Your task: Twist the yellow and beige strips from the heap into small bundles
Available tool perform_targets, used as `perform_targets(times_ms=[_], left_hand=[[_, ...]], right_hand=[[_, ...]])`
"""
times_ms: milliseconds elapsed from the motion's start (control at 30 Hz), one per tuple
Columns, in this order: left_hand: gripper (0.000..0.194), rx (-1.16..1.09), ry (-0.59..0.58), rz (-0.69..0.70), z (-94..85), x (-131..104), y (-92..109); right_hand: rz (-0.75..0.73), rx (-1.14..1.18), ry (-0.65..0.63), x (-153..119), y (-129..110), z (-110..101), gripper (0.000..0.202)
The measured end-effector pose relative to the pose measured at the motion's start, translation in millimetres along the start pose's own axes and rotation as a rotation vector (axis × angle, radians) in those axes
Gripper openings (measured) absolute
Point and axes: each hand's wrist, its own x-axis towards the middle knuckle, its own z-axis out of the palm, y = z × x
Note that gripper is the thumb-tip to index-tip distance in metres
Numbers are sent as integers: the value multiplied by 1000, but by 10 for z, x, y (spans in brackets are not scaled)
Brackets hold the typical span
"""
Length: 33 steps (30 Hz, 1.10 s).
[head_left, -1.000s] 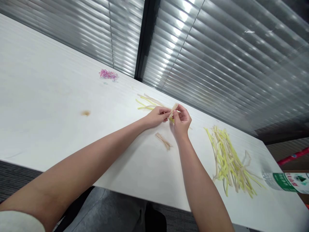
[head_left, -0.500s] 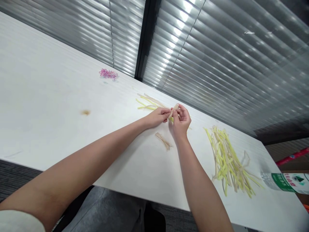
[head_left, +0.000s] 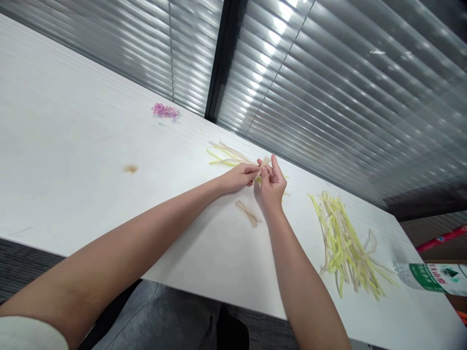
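Both hands meet above the table near its far edge. My left hand (head_left: 239,177) is closed, its fingertips pinching the lower end of a small bundle of beige sticks or strips (head_left: 265,163). From the other side my right hand (head_left: 273,184) grips the same bundle between thumb and fingers, its index finger raised. The bundle's upper end fans out a little. Beneath and behind the hands lie several loose yellow and beige strips (head_left: 226,154), partly covered by them. A second small beige bundle (head_left: 248,213), narrow in the middle, rests on the table closer to me.
A large heap of yellow and beige strips (head_left: 345,243) lies to the right, beside a bottle (head_left: 430,278) on its side. Pink and purple rubber bands (head_left: 166,111) sit at the far left. Window blinds (head_left: 310,87) rise behind the white table (head_left: 73,146).
The index finger of my right hand has lifted away from the bundle, whose upper end now shows spread out. The hands otherwise stay in nearly the same place.
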Motion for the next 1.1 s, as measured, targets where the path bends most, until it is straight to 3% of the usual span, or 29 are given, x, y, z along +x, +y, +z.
perform_targets(times_ms=[300, 600, 767, 1100], left_hand=[[32, 87, -88, 131, -28, -13, -44], [21, 229, 8, 144, -26, -10, -39], [17, 334, 58, 212, -61, 0, -24], [28, 601, -78, 197, -90, -37, -46]], right_hand=[[-23, -89, 62, -3, -62, -2, 57], [-137, -185, 58, -20, -5, -13, 48], [-102, -188, 38, -25, 11, -16, 49], [-149, -209, 2, -52, 78, -34, 45]])
